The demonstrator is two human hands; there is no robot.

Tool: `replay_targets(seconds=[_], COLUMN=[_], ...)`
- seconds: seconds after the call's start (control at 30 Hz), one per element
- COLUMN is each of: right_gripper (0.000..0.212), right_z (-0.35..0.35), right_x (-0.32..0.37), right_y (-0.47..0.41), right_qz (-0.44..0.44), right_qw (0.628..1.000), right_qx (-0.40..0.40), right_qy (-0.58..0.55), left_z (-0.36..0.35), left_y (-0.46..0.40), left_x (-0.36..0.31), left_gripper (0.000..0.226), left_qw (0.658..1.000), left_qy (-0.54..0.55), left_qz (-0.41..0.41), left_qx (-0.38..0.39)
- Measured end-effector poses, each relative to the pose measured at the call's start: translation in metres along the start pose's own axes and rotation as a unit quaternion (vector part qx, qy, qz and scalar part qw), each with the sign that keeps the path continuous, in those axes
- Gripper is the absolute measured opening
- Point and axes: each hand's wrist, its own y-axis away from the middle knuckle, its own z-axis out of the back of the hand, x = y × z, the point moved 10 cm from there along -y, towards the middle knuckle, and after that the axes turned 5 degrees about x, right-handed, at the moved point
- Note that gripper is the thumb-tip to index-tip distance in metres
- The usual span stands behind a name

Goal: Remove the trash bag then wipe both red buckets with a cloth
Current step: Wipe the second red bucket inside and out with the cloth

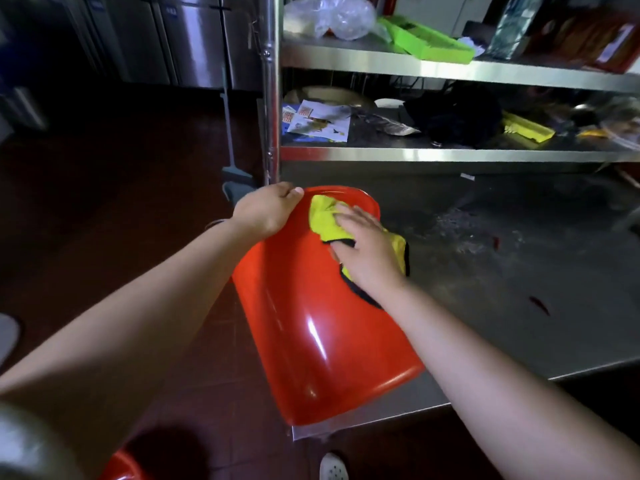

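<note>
- Right fingers (pixel 349 216) straight and together, pressed flat on the yellow cloth (pixel 325 220) against the upper side wall of the red bucket (pixel 311 323).
- Right hand (pixel 367 251) spread over the cloth, palm down; cloth bunched beneath it, dark edging showing below the wrist.
- Left fingers (pixel 289 192) curled over the far rim of the bucket, thumb on the outer side, clamped on that rim to steady it.
- Left hand (pixel 266 209) at the bucket's upper left edge, near the steel post of the shelf rack (pixel 450 155).
- Bucket lying on its side at the near left corner of the steel tabltop (pixel 519 289), base toward the viewer, hanging partly past the tabletop's left edge.
- No trash bag visible on this bucket; judged already removed, wiping of the outer wall in hand.
- Second red bucket (pixel 121 467) low at the bottom left, on the floor, only a sliver showing.
- Judged light, stiff plastic, glossy and likely slippery under a damp cloth; apt to roll on its curved side.
- Best held at the rim, where the lip gives the fingers purchase; smooth wall offers none.
- Cloth soft and limp, easily bunched; flat palm pressure suits it.
</note>
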Motion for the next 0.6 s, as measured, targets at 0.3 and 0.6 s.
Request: replay_targets(seconds=[0.3, 0.6], right_gripper=[0.049, 0.044], right_z=[-0.067, 0.008], right_x=[0.071, -0.017], right_y=[0.084, 0.056], right_qz=[0.205, -0.036], right_qw=[0.934, 0.998], right_qx=[0.115, -0.047], right_qy=[0.270, -0.030], left_z=[0.001, 0.008], left_y=[0.008, 0.024], left_x=[-0.019, -0.008], left_gripper=[0.041, 0.044], left_qw=[0.996, 0.990], left_qy=[-0.053, -0.075], left_qz=[-0.068, -0.095], left_qx=[-0.038, -0.076])
